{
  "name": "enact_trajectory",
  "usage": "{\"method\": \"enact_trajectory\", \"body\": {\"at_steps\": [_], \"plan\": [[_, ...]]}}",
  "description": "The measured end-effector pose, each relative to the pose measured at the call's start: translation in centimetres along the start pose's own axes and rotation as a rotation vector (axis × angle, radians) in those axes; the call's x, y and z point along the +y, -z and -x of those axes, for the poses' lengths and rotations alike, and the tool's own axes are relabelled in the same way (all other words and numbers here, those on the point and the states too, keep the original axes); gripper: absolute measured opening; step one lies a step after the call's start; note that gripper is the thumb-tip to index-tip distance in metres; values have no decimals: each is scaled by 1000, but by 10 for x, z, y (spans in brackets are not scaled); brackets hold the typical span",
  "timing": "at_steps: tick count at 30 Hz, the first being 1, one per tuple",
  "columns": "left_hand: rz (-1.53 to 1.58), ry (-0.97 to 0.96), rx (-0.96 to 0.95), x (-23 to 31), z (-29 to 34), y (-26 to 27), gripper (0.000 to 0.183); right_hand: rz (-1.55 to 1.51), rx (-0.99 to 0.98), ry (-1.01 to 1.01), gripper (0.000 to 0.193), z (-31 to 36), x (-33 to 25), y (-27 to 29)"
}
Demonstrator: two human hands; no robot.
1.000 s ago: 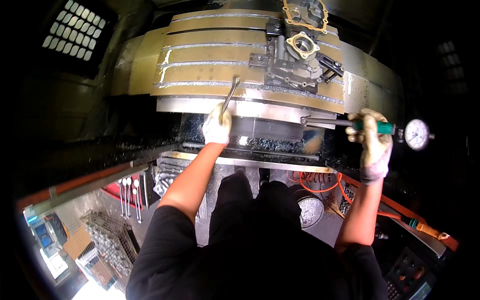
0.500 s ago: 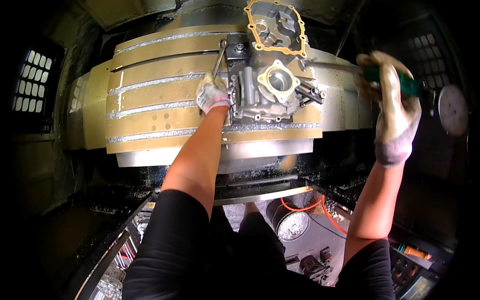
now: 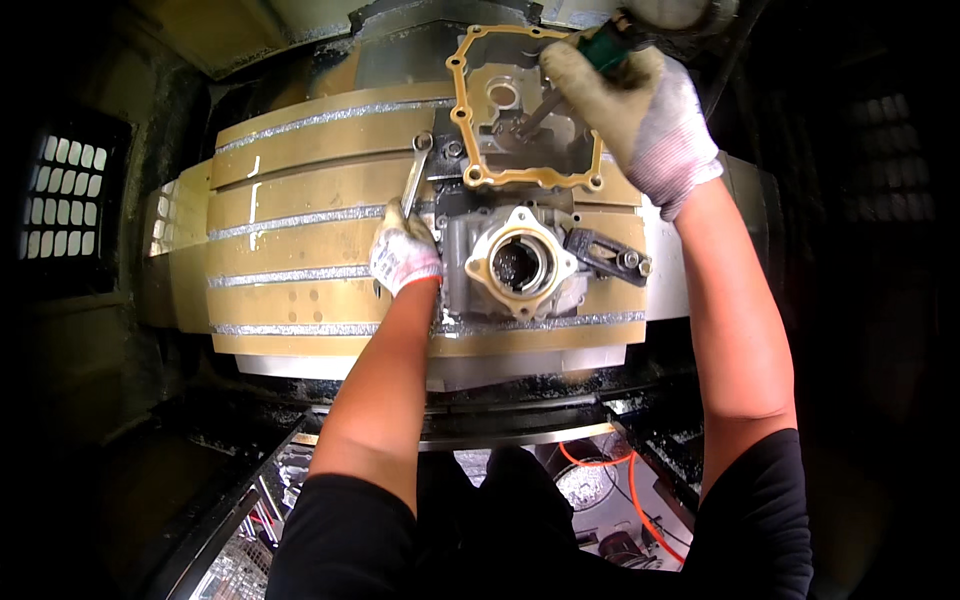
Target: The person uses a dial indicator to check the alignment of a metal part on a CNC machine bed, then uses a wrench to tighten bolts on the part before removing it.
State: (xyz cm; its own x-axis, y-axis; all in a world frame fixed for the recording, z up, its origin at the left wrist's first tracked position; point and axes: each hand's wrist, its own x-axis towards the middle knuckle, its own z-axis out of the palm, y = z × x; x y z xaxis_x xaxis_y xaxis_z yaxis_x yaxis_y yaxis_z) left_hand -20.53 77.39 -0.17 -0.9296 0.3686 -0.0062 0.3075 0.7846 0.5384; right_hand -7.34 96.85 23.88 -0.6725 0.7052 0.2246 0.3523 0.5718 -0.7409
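My left hand (image 3: 405, 252), in a pale work glove, is closed around the lower end of a ring wrench (image 3: 414, 172). The ring end stands beside a bolted dark clamp block (image 3: 453, 150). My gloved right hand (image 3: 635, 115) grips a green-handled tool (image 3: 603, 47) over the far metal housing (image 3: 500, 92), which has a tan-edged rim. A long shaft runs down from the tool into that housing; what its tip touches is unclear. A round, disc-like piece shows near the tool's upper end. Between my arms sits a nearer housing (image 3: 480, 265) with a round flanged bore.
Both housings are on a slotted machine table (image 3: 300, 300), its grooves filled with metal chips. A black clamp arm (image 3: 608, 256) with a bolt sits right of the nearer housing. Below, an orange hose (image 3: 640, 500) and a bucket of chips (image 3: 583, 485) are on the floor.
My right hand has swung from the far right, up and left, bringing the green-handled tool over the far housing. My left hand keeps its grip on the wrench. The view has shifted slightly.
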Motion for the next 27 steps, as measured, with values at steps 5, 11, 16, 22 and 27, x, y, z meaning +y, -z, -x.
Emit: {"method": "enact_trajectory", "body": {"at_steps": [5, 11, 16, 22, 27], "plan": [[10, 12, -30, -3, -2, -8, 32, -25, -8, 68, 45, -20, 22, -11], [65, -46, 3, -24, -4, -27, 36, -21, -159, 105, 38, -37, 33, -9], [104, -56, -37, -26, -6, -29, 36, 64, -202, 121, 36, -40, 34, -12], [17, -121, 65, -16, 2, -24, 34, 98, -256, 99, 37, -39, 36, -20], [91, -77, -31, -24, -5, -27, 34, 146, -261, 88, 39, -40, 34, -21]]}}
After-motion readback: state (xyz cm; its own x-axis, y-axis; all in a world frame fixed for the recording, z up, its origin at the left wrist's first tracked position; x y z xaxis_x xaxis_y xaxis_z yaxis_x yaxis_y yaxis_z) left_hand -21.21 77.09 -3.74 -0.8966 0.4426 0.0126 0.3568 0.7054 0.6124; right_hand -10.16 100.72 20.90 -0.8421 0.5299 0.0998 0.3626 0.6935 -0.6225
